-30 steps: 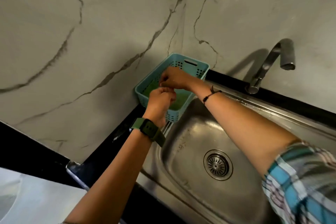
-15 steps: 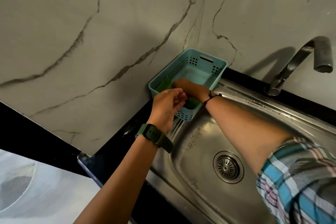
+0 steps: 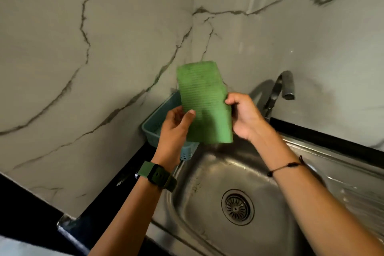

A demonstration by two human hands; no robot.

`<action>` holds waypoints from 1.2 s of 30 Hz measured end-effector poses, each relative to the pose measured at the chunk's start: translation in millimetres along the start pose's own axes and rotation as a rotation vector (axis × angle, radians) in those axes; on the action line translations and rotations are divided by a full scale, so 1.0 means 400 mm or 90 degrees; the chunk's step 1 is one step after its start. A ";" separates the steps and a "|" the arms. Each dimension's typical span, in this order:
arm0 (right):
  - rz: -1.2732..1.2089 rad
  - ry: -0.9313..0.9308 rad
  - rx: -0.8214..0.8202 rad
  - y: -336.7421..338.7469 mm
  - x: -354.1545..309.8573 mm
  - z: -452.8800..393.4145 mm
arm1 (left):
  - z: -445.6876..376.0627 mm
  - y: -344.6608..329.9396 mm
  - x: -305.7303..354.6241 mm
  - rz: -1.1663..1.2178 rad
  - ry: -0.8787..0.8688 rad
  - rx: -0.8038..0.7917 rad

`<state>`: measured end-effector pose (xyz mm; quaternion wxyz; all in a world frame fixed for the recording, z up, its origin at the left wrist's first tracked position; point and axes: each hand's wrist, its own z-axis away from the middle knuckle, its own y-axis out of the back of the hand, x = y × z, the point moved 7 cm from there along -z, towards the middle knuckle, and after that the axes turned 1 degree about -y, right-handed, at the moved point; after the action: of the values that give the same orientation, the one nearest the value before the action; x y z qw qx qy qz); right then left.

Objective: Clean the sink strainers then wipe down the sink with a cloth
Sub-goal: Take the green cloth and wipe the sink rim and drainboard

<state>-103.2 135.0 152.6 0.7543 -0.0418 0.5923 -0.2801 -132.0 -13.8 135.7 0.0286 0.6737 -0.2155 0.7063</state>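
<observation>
A single head-worn wide-angle view looks forward and down from close above the sink (image 3: pixel 207 172), facing the marble wall corner. Both hands, left (image 3: pixel 174 129) and right (image 3: pixel 245 116), sit mid-frame; the drain (image 3: pixel 237 207) lies below the fingers, the tap (image 3: pixel 280 89) right of them.

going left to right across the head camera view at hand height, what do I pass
Basket → left hand → green cloth → right hand → faucet.

Ribbed green cloth (image 3: pixel 204 102), matt; sink (image 3: pixel 207 189) dull scuffed steel; basket (image 3: pixel 153 125) perforated plastic; wall (image 3: pixel 104 48) veined marble.
</observation>
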 end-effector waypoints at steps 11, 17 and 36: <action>-0.058 0.049 0.022 0.156 0.176 0.201 | 0.148 -0.193 -0.195 0.092 0.189 -0.252; 0.068 0.048 0.066 0.188 0.216 0.211 | 0.153 -0.143 -0.239 0.086 0.297 -0.226; 0.166 -0.014 -0.040 0.192 0.224 0.156 | 0.136 -0.055 -0.197 0.174 0.240 -0.195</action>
<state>-4.6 140.5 62.7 0.7891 0.0088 0.5928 -0.1609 -66.4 7.0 65.4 0.0741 0.4830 -0.3998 0.7755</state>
